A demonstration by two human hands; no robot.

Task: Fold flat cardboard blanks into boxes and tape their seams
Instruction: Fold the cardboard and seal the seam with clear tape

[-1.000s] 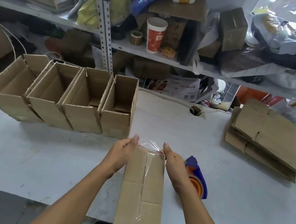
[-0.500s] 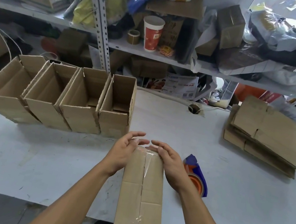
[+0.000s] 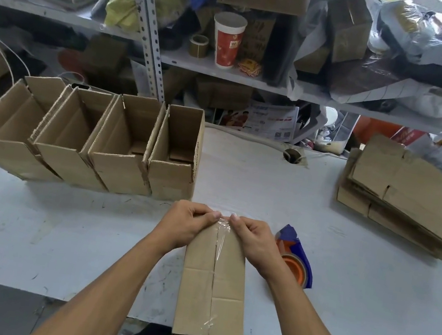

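Note:
A narrow cardboard box (image 3: 212, 287) stands on the white table (image 3: 59, 228) in front of me, its closed flaps facing up with clear tape (image 3: 221, 242) along the middle seam. My left hand (image 3: 185, 227) and my right hand (image 3: 253, 242) grip the box's far end from either side. Their thumbs meet over the tape's end at the far edge. A blue and orange tape dispenser (image 3: 296, 260) lies just right of my right hand. A stack of flat cardboard blanks (image 3: 404, 193) lies at the right.
Several open folded boxes (image 3: 96, 142) stand in a row at the left of the table. A metal shelf (image 3: 229, 70) crowded with bags, a red paper cup (image 3: 228, 41) and a tape roll (image 3: 198, 45) runs behind. A cable hole (image 3: 292, 157) is in the table.
My hands moved from the box's far corners inward until the thumbs meet. The loose tape end that stood up at the far edge is now pressed down over it.

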